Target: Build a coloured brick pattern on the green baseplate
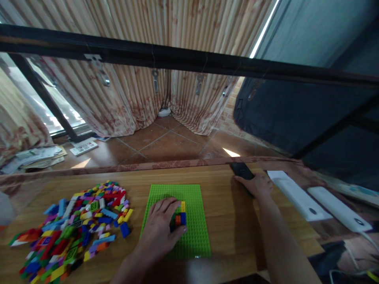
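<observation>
My left hand lies over a green studded baseplate, its fingers and thumb curved around a small build of toy bricks. Yellow, blue and orange bricks show past the fingers; the hand hides the rest of the build. Far to the right, my right hand grips a black smartphone lying near the table's back edge. The phone's near end is partly covered by the thumb and palm.
A large pile of loose toy bricks spreads over the left of the wooden table. Two long white objects lie at the right. Beyond the table are a dark metal bar, curtains and papers on the floor.
</observation>
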Available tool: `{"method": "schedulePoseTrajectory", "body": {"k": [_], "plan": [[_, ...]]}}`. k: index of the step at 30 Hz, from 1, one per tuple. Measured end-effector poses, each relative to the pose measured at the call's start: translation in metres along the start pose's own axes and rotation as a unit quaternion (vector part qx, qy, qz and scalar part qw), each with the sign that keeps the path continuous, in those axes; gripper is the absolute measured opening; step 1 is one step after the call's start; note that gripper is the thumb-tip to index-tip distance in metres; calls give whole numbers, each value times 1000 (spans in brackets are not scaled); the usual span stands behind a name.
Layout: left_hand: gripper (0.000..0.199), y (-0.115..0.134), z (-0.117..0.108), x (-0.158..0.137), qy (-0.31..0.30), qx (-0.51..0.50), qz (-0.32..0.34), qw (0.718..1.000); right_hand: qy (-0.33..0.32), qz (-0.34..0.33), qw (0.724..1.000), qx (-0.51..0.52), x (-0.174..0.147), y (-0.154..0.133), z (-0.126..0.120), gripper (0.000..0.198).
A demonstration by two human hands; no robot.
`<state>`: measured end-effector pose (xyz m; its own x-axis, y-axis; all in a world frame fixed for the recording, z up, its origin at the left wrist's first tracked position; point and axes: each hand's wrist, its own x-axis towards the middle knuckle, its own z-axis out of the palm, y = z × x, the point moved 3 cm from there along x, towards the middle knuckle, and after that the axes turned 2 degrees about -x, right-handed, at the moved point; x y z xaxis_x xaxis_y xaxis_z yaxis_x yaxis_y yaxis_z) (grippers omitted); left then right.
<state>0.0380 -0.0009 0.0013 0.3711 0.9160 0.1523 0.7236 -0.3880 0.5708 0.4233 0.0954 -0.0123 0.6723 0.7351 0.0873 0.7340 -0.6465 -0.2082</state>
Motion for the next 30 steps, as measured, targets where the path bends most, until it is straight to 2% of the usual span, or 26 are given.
{"method": "schedulePoseTrajectory", "body": {"k": [7,11,14,19,24,30], "plan": [[52,1,-1,0,3,4,-5,1000,-47,5,999,-16,-58,-18,-12,97],[52,2,-1,0,-2,4,4,1000,-59,-27,998,-5,-97,-41,-15,94],[52,2,-3,0,1,6,11,1000,-76,-54,996,8,-115,-55,-15,92],[54,2,-6,0,-16,5,14,1000,-76,-57,995,24,-119,-64,-16,91],[65,2,-6,0,-35,18,7,999,-77,-53,995,32,-116,-66,-15,87],[65,-1,-3,-1,-30,25,7,999,-80,-50,995,33,-118,-69,-17,86]]}}
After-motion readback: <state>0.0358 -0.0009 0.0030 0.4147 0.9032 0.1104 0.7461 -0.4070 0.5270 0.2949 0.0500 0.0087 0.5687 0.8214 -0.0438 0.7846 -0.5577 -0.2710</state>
